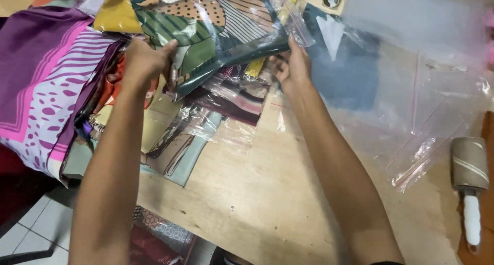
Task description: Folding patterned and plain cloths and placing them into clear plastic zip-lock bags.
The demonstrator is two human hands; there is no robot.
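**Bagged scarf held over the counter**

I see the wooden counter [257, 193] carrying a big purple-and-pink fabric stack [46, 79] at left and loose clear bags [411, 105] at right. Above the pile, the bagged patterned scarf [206, 28] hangs between my hands: left hand [146, 59] pinching its lower left edge, right hand [293, 64] its lower right corner, both grips closed on it. I judge it light, floppy and slippery; edges hold best. More bagged scarves [206, 121] crowd underneath. A lint roller [469, 182] lies well apart.
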